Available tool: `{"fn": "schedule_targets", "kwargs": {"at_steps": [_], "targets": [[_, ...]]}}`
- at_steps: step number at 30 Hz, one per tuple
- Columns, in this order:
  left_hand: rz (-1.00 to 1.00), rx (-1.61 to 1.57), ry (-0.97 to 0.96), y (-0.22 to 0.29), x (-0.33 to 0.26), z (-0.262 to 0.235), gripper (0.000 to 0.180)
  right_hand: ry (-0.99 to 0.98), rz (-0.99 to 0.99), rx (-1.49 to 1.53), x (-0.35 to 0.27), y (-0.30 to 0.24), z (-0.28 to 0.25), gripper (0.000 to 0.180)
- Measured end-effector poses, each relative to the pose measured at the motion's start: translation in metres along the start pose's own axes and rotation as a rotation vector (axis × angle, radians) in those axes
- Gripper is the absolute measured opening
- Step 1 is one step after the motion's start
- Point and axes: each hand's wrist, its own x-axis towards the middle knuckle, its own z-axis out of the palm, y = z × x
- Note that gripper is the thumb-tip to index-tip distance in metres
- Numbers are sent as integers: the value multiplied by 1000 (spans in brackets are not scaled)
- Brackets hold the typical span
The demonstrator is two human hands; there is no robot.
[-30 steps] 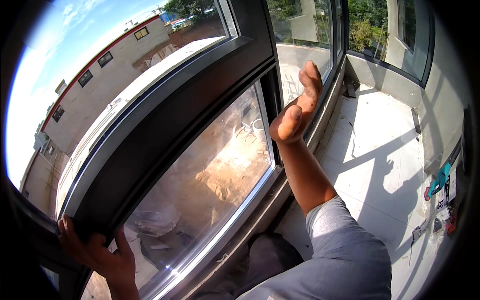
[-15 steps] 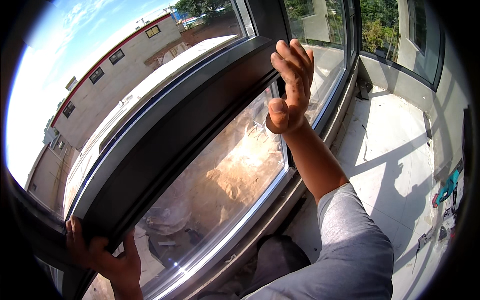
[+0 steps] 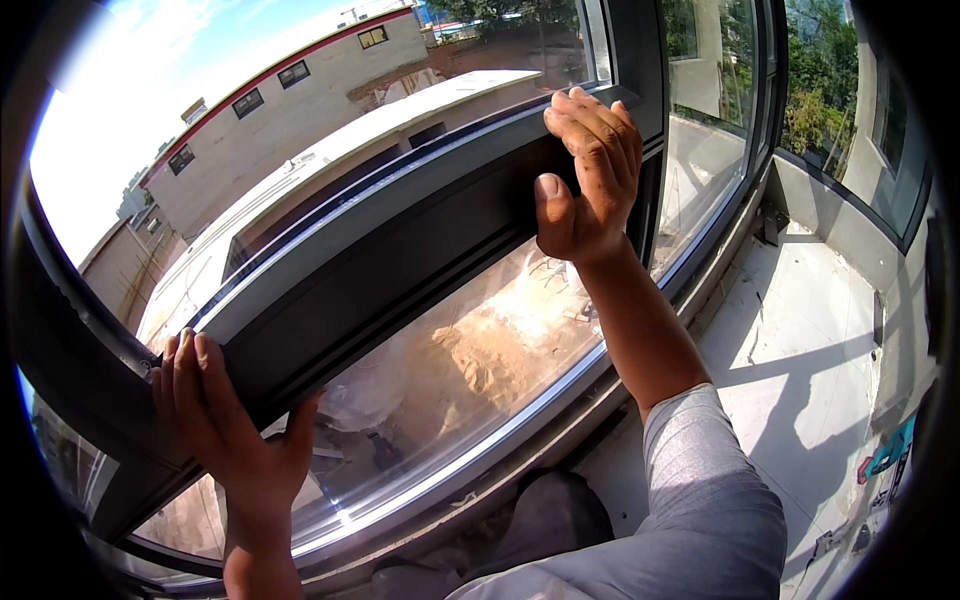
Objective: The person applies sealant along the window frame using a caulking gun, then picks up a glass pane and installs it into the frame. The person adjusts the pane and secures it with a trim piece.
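A wide dark grey window rail [image 3: 400,230] slants across the view from lower left to upper right. My left hand [image 3: 235,430] grips its near left end, fingers over the top edge and thumb below the lower edge. Toward the far right end, my right hand [image 3: 595,180] has its fingers bent over the top edge, with the thumb against the inner face. The fingers' far side is hidden behind the rail. Beneath the rail is a large clear glass pane [image 3: 430,380], and dark upright frame members stand at both ends.
A pale ledge [image 3: 500,450] runs below the glass. To the right lies a white tiled floor [image 3: 770,350] with debris and shadows, and a teal tool [image 3: 888,450] near the wall. Outside are a grey building [image 3: 270,110] and sandy ground far below.
My right hand, raised with fingers apart before, now rests over the rail. My left hand has shifted up along the rail's left end. The view has turned, so the rail appears further right.
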Motion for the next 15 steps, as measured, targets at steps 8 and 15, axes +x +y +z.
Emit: {"fn": "schedule_targets", "kwargs": {"at_steps": [8,15], "targets": [[-6,-86,5,-4,4,-3,82,44,166,98,18,-117,31,51],[-4,-102,38,-6,-3,2,85,46,153,90,7,-133,35,44]]}}
